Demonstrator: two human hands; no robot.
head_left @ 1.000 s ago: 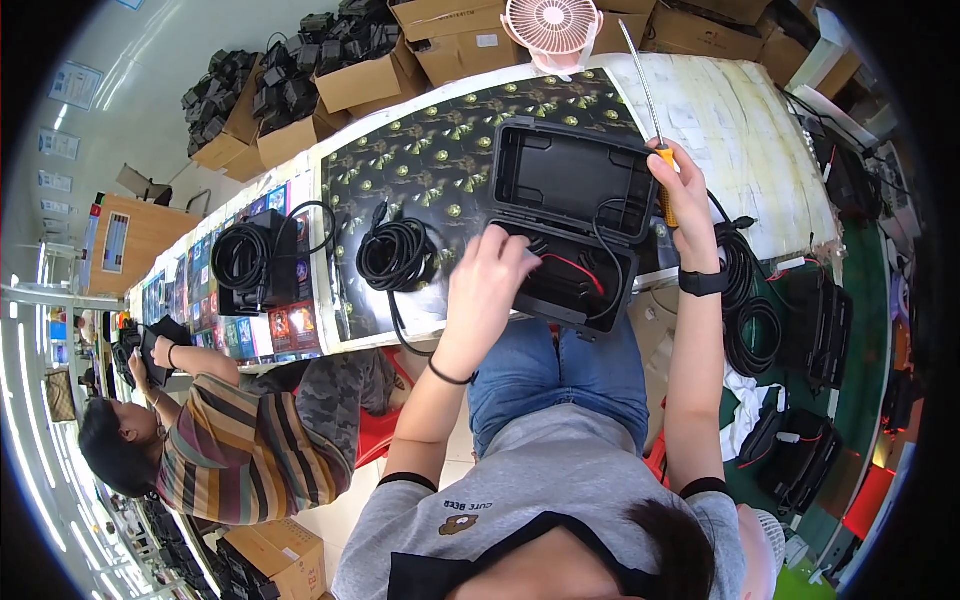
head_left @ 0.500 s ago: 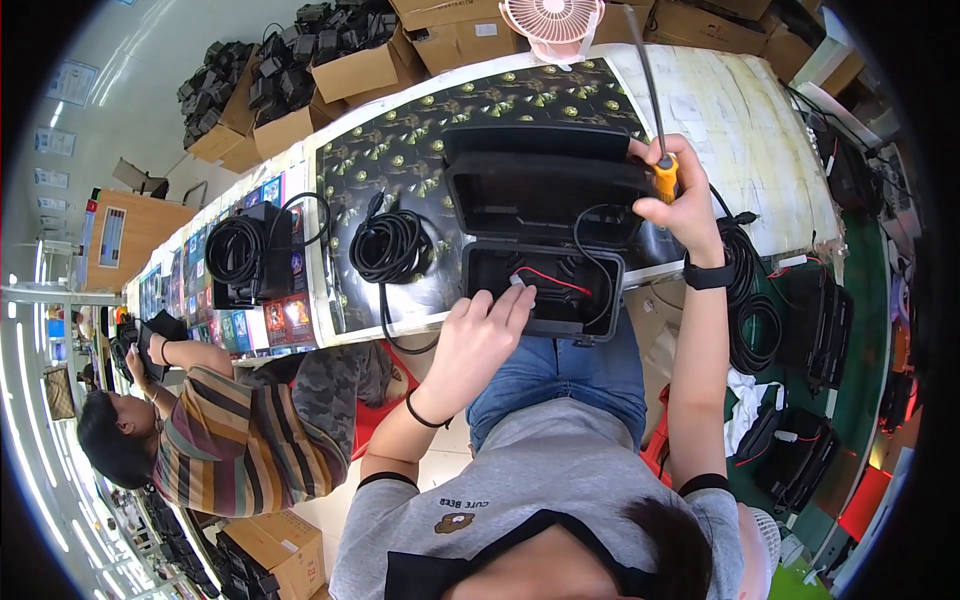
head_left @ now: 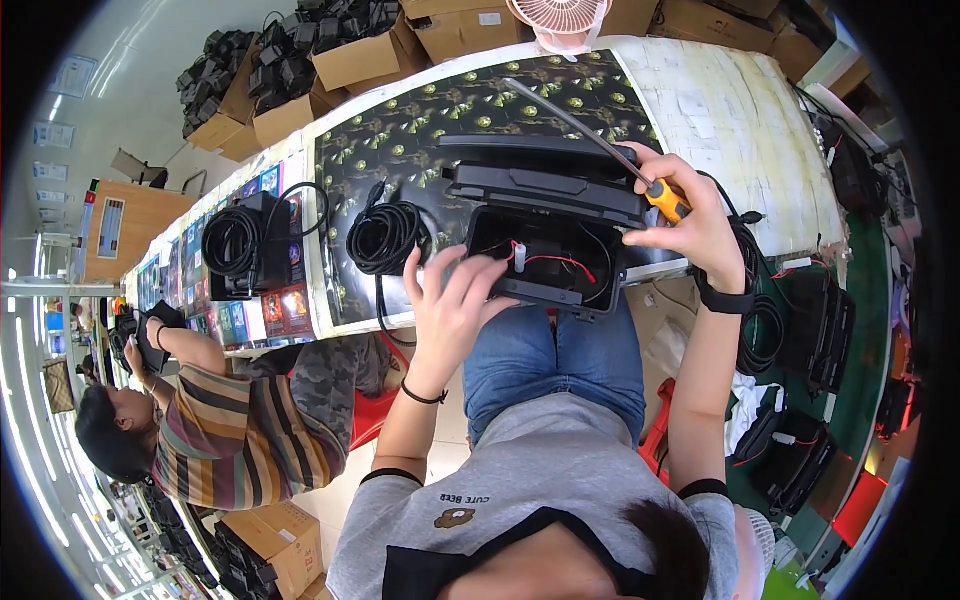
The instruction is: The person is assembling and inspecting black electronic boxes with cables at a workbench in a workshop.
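At the table's near edge stands a black plastic box (head_left: 540, 293), its hinged lid (head_left: 548, 192) partly raised over the far side. Inside the box lie a thin red wire (head_left: 562, 263) and a small white connector (head_left: 519, 257). My right hand (head_left: 702, 222) grips a screwdriver (head_left: 662, 195) by its yellow handle, with the long shaft pointing up and left; its fingers also reach the lid's right end. My left hand (head_left: 450, 308) is beside the box's left front corner, fingers spread and a little blurred, with nothing seen in them.
A coiled black cable (head_left: 385, 240) lies left of the box. Farther left is another black box with coiled cable (head_left: 236, 250). A pink fan (head_left: 562, 18) stands at the back. More black boxes (head_left: 822, 330) are at the right. A co-worker (head_left: 235, 425) sits at the left.
The lid has swung from wide open to partly lowered. My left hand has left the box's inside and moved left, fingers spreading. The screwdriver has tilted from near upright to slanting left.
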